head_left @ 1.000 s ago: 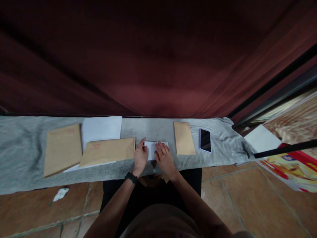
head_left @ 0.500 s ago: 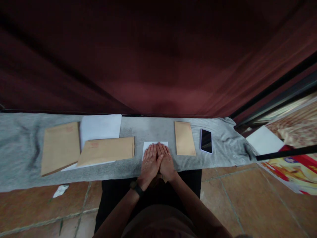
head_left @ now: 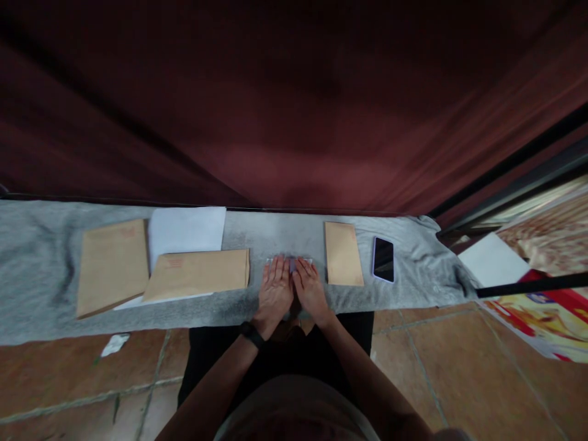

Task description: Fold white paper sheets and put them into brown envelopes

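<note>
My left hand (head_left: 275,291) lies palm down with its fingers stretched forward, a dark band on the wrist. Beside it my right hand (head_left: 311,293) also rests flat, thumb toward the left hand. Both press on a white sheet of paper (head_left: 293,266), which shows only as a shaded strip between the hands and thin bits at the fingertips. The rest of the paper is covered. To the right of my right hand lies a small brown envelope (head_left: 344,254). On the left side, a long brown envelope (head_left: 198,274) is nearest my left hand.
A grey cloth (head_left: 257,229) covers the narrow surface. A larger brown envelope (head_left: 113,263) and white sheets (head_left: 186,229) lie at the left, a phone (head_left: 383,260) at the right. Dark red fabric (head_left: 294,122) rises behind. A colourful box (head_left: 542,321) stands at far right.
My hands have moved slightly apart, opening a gap between them. Less of the white paper shows around the fingers. The envelopes and phone stay put on the cloth.
</note>
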Tool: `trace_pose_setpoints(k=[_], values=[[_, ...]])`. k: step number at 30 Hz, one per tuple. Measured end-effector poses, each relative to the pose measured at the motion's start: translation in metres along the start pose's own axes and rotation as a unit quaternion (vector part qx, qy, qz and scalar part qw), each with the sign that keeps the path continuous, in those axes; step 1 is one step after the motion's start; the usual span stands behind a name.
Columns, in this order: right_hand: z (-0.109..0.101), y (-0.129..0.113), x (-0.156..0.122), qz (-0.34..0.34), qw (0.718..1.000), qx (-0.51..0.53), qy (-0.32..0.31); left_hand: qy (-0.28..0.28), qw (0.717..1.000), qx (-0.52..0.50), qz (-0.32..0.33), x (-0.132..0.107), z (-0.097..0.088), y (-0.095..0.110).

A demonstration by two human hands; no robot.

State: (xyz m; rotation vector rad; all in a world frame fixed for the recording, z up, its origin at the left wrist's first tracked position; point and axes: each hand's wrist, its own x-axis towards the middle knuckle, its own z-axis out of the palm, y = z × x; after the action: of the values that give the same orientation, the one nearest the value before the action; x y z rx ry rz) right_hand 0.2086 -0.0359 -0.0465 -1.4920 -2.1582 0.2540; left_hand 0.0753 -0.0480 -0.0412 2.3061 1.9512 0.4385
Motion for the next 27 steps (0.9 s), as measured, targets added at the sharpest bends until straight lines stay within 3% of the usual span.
trace_pose_setpoints(k=[4, 11, 18, 27], values=[[0.003, -0.005, 0.0, 0.011, 0.998, -0.041, -0.037, -0.028, 0.999, -0.012, 0.025, 0.006, 0.005, -0.001], [0.0, -0.003, -0.012, 0.016, 0.991, -0.116, -0.063, 0.019, 0.999, -0.033, -0.011, -0.011, 0.005, -0.013], [-0.001, 0.001, -0.017, -0.001, 0.992, -0.126, -0.029, 0.044, 0.997, -0.033, -0.045, -0.023, 0.001, -0.016], [0.001, 0.007, -0.031, -0.007, 0.992, -0.13, -0.003, 0.05, 0.998, -0.027, -0.038, -0.042, 0.0, -0.024]])
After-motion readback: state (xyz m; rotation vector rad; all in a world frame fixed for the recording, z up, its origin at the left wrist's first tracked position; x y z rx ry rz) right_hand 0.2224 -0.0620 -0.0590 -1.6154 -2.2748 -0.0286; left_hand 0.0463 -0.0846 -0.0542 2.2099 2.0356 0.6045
